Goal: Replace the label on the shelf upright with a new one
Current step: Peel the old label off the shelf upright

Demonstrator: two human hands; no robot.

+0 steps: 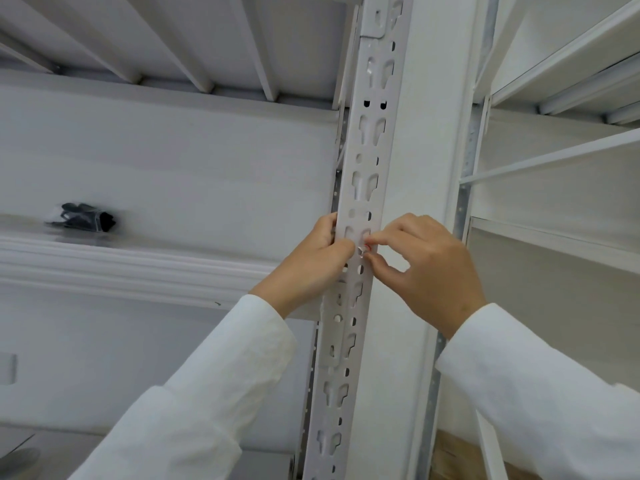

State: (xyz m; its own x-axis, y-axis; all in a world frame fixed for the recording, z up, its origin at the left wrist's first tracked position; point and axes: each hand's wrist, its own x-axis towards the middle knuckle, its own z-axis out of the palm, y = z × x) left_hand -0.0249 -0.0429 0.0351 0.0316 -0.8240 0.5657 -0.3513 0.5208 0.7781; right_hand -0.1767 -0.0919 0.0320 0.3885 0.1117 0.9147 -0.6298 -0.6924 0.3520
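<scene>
A dark bundle in clear wrap (83, 218) lies on the white shelf (138, 268) at left.

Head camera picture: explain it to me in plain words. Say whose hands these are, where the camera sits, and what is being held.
There is one picture, taken by a camera worn on a person's head, here looking up along white metal shelving. No machine is involved: a person in white sleeves works with bare hands. The tall strip full of holes and slots in the middle is the shelf upright. The left hand grips its edge. The right hand pinches something tiny against the upright's face, white with a trace of red, probably the label; it is too small to read. On the shelf to the left lies a dark bundle, too blurred to identify.
</scene>
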